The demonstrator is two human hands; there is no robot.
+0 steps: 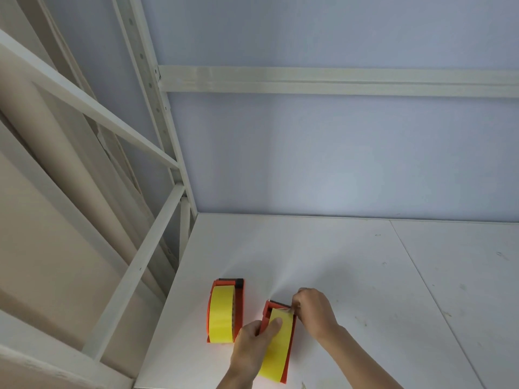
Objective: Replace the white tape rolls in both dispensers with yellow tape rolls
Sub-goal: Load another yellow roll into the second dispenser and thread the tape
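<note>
Two orange tape dispensers stand side by side on the white table, each with a yellow tape roll in it. The left dispenser (239, 293) with its yellow roll (222, 314) stands alone, untouched. My left hand (254, 348) grips the right dispenser (290, 349) from the left, thumb pressed on its yellow roll (276, 346). My right hand (314, 313) pinches the loose end of that tape at the dispenser's far end, by the black cutter. No white tape rolls are in view.
The white table (365, 276) runs right and back to a pale blue wall. A white metal shelf frame (146, 248) with slanted bars borders the table's left edge. A seam crosses the tabletop on the right.
</note>
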